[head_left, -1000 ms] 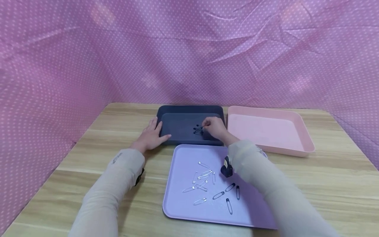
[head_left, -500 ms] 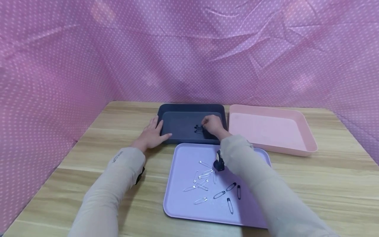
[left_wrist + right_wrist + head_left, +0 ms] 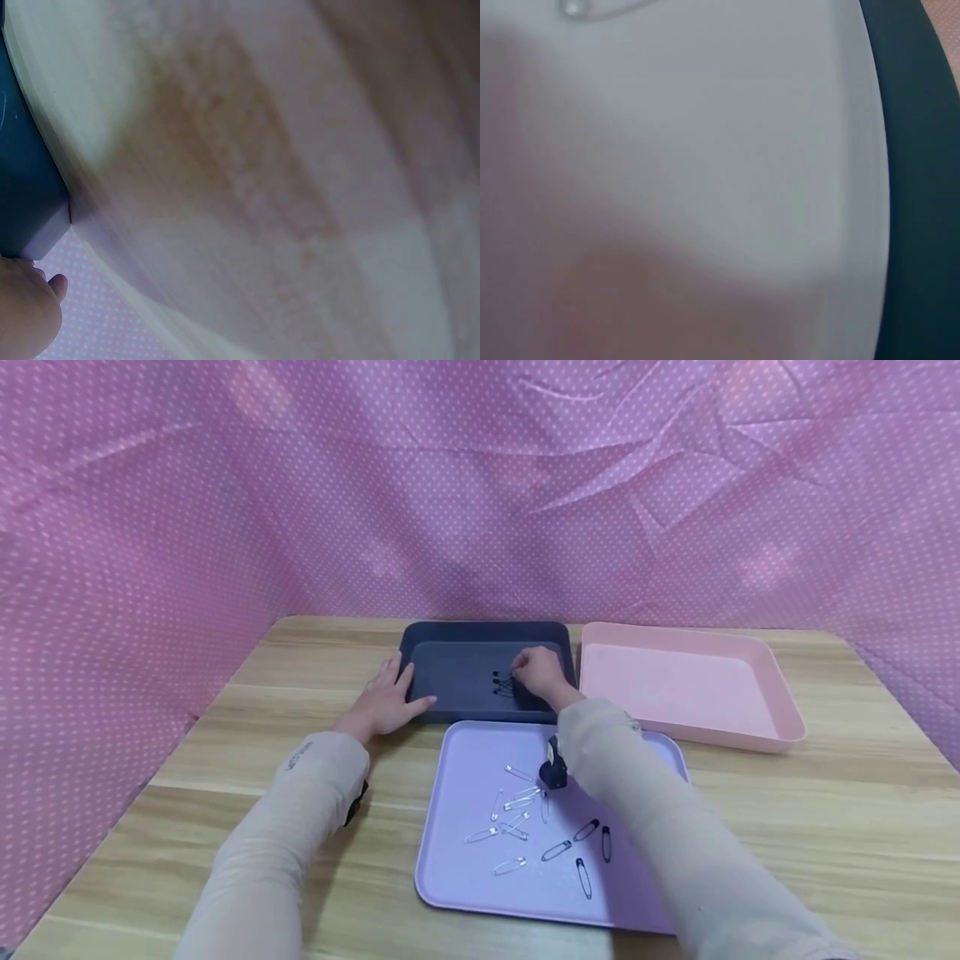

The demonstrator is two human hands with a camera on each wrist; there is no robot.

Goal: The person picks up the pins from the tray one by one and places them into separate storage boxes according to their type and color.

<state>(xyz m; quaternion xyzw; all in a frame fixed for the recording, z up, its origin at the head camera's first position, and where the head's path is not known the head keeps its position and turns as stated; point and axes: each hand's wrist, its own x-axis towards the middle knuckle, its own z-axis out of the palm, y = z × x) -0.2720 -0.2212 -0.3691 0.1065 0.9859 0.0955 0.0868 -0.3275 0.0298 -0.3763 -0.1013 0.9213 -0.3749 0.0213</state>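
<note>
My right hand (image 3: 542, 672) reaches into the dark tray (image 3: 450, 681), its fingers curled and the thumb and fingertips pinching at a black safety pin. Just left of those fingertips lies a small cluster of black safety pins (image 3: 502, 685), partly hidden by the hand. My left hand (image 3: 384, 702) rests at the tray's left edge with fingers spread and straight; the left wrist view catches part of that hand (image 3: 26, 311) beside the dark tray wall (image 3: 37, 172). Nearer me, the lilac tray (image 3: 465, 752) bears several silver safety pins (image 3: 517, 803) and several black ones (image 3: 583, 878).
A pink tray (image 3: 675, 689) stands right of the dark one, close beside it. The lilac tray's far rim meets the dark tray's near side. Wooden tabletop (image 3: 810, 827) surrounds the trays, and a dotted pink cloth (image 3: 480, 493) hangs behind.
My right forearm has shifted slightly left while the fingers stay at the cluster. The black pins there lie a little differently, their heads toward the left. The left hand has stayed put.
</note>
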